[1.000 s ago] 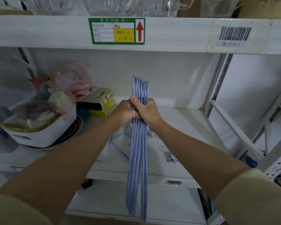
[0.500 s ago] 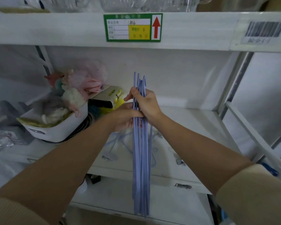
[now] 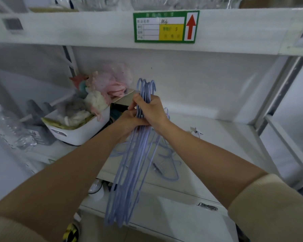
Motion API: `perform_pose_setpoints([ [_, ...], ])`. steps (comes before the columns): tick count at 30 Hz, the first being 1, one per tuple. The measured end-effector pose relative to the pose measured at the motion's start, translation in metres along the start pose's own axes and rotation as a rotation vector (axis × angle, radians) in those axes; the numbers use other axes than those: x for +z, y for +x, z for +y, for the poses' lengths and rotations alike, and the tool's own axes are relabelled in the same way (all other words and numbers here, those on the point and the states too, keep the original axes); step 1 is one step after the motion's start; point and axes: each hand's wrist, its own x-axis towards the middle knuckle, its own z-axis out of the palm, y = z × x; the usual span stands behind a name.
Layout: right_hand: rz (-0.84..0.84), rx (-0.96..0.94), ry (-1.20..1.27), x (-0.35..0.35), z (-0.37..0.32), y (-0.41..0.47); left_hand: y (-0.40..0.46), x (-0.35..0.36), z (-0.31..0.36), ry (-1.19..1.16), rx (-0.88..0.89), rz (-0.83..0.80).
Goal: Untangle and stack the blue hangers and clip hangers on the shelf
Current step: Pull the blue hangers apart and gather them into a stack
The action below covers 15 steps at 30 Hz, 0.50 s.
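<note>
A bundle of several blue hangers (image 3: pixel 128 180) hangs upright in front of the shelf, hooks up near the back wall. My right hand (image 3: pixel 151 112) is closed around the necks just below the hooks. My left hand (image 3: pixel 129 122) grips the same bundle right beneath it, fingers touching the right hand. Behind the bundle, more blue hangers and clip hangers (image 3: pixel 166 165) lie tangled flat on the white shelf (image 3: pixel 226 145). A small metal clip (image 3: pixel 196 132) lies farther right on the shelf.
A white bin (image 3: pixel 80 135) of soft toys and cloth stands left on the shelf, a clear plastic bottle (image 3: pixel 9 130) farther left. The upper shelf edge carries a green label (image 3: pixel 165 27). A diagonal frame brace (image 3: pixel 287 145) runs at the right. Another shelf lies below.
The bundle has tilted, its lower end swinging left and fanning out slightly. My view has shifted left, so the shelf contents sit farther right. Both hands keep their grip.
</note>
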Motion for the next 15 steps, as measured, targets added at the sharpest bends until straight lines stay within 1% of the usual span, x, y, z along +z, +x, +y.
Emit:
perform_pose_setpoints([
  [2,-0.03,0.001,-0.008,0.002,0.001,0.001,-0.001,-0.003,-0.002,0.034,0.028,-0.001],
  [5,-0.063,0.02,-0.008,0.0,0.003,0.004,-0.003,-0.005,-0.005,-0.051,0.047,-0.028],
  [9,-0.144,0.053,-0.155,-0.011,0.01,0.006,-0.003,-0.009,-0.011,-0.004,0.052,-0.003],
  [11,-0.112,0.073,-0.179,-0.02,0.023,0.005,-0.001,-0.014,-0.014,-0.057,0.016,0.07],
  [13,-0.007,0.182,-0.21,-0.03,0.042,0.0,-0.001,-0.02,-0.017,-0.104,-0.017,0.131],
  [15,0.049,0.297,-0.35,-0.039,0.061,-0.006,-0.001,-0.024,-0.018,-0.101,-0.01,0.142],
])
